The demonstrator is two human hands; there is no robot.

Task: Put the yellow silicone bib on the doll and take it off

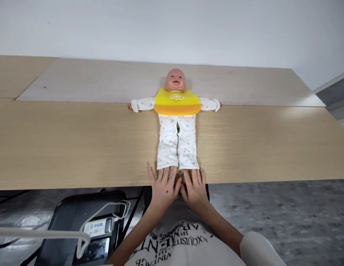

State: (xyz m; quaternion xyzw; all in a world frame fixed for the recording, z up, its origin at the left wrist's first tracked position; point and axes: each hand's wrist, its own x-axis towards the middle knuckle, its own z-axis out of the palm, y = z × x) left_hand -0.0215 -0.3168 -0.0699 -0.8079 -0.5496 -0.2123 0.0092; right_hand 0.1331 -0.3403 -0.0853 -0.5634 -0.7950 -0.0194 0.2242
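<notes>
A baby doll point(175, 79) lies on its back on the table, head toward the wall and arms stretched out sideways. It wears white printed pajamas point(168, 142) and a yellow bib point(177, 99) with an orange lower pocket and a white citrus-slice print. My left hand point(164, 188) rests at the table's front edge, fingers spread, fingertips at the hem of one trouser leg. Beside it, my right hand point(195, 188) lies with fingers extended at the other hem. Neither hand grips anything that I can see. The doll's feet are hidden.
The wooden table point(77, 144) runs across the view, with a greyish strip point(105, 79) along its back by the wall. Below left stands a black chair point(63, 218) bearing a phone point(95, 249) and a white device point(98, 226). A white cable point(44, 232) crosses there.
</notes>
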